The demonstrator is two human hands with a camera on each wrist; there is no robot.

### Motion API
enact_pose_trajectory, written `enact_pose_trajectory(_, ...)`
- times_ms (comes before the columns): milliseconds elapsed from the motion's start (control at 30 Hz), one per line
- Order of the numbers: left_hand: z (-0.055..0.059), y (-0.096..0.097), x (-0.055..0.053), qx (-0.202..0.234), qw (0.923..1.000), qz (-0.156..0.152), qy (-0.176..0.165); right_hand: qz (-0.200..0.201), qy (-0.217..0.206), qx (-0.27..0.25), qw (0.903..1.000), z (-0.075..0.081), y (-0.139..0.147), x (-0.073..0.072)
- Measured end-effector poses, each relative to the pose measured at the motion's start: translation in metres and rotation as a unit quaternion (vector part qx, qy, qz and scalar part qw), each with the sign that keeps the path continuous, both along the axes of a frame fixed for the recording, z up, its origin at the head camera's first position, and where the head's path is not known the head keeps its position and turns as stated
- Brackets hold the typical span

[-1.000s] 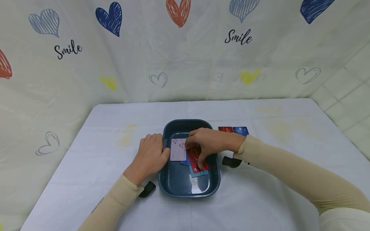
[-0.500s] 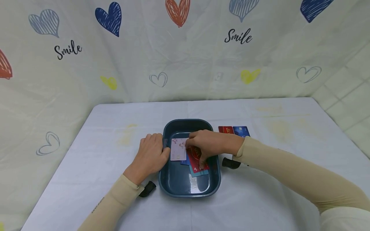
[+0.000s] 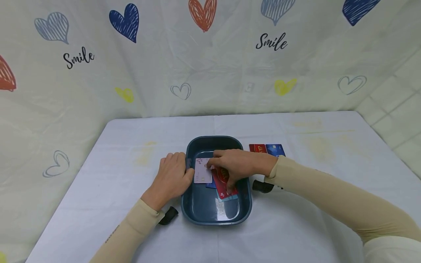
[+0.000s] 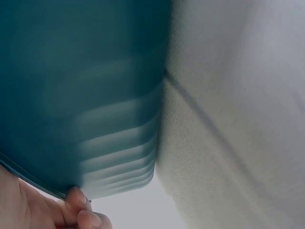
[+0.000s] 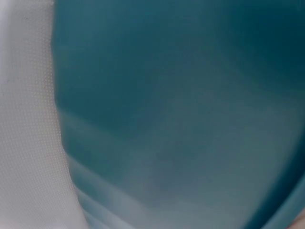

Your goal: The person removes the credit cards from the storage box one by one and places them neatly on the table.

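A dark blue plastic tray [image 3: 215, 223] stands on the table, with my left hand [image 3: 172, 175] gripping its left rim. In the left wrist view the fingertips [image 4: 76, 198] curl at the rim of the tray. Inside lie a pale pink-and-white card [image 3: 201, 177], a red card [image 3: 220, 176], a blue card [image 3: 210, 185] and a light blue card [image 3: 227, 199], partly overlapping. My right hand [image 3: 238, 162] reaches over the right rim and holds the red card between thumb and fingers; one finger overlaps the white card. Only the tray's outer wall [image 5: 157, 95] fills the right wrist view.
Behind the right forearm, a red VIP card [image 3: 257, 148] and a blue chip card [image 3: 275, 148] lie side by side on the white tablecloth [image 3: 296, 226]. Black wrist cameras [image 3: 168, 216] sit under both cuffs. A curtain with printed hearts [image 3: 204, 73] hangs behind the table.
A finger of my right hand has extended left over the white card, and the hand has dropped slightly nearer. The left hand keeps its grip on the tray.
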State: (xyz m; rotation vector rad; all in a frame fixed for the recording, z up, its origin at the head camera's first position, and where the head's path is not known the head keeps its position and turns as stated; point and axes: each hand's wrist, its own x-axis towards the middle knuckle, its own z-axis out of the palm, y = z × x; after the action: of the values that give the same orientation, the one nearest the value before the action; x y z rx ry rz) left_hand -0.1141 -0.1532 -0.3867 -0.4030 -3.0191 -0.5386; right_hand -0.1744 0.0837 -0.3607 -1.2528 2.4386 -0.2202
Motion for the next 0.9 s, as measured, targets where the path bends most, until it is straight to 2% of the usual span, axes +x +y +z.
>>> enact_pose_trajectory(267, 0.0002, 0.0005, 0.0001, 0.000, 1.0000, 0.002, -0.001, -0.015, -0.007, -0.022, 0.9996, 0.0005, 0.0011, 0.0001)
enact_pose_trajectory(533, 0.0002, 0.0011, 0.0004, 0.000, 1.0000, 0.001, 0.004, -0.015, 0.011, -0.052, 0.9985, -0.0016, 0.0049, -0.0007)
enact_pose_trajectory(900, 0.0000, 0.0017, 0.0003, -0.004, 1.0000, 0.005, 0.000, -0.010, -0.021, -0.092, 0.9955, -0.0023, 0.0088, -0.0042)
